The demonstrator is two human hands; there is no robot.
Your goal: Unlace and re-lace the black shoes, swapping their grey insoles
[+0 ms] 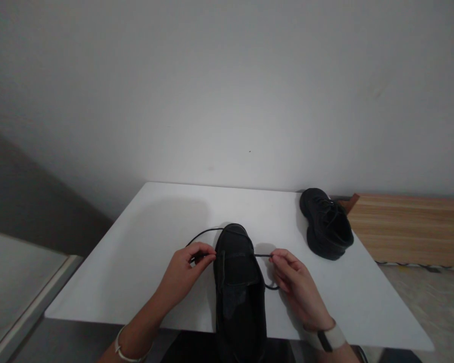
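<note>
so on the far left there's a pale flat panel (18,272) with a raised edge, and just right of it starts the smooth white surface (151,217), which sits against a plain light grey wall (227,101). next is a thin silver-coloured bangle (126,348) on the left wrist, and then the left hand (184,268), thumb and index finger pinched on a thin round black lace (202,233) right by the left side of a black round-toed shoe (239,307). that shoe's around the middle of the surface, between both hands, toe pointing away from the person, and its heel end reaches past the near edge and gets cut off at the bottom of the view. part of the lace curves over the toe, and another bit sticks out straight from the shoe's right side to the right hand (293,277), whose fingertips are pinching it, with a small loop hanging just below. that wrist has a pale-strapped watch (331,338). past it, a second black lace-up shoe (325,224) stands near the surface's right edge, then there's a light brown wood-grain board (412,229) above a mottled pale floor (431,302).
</note>
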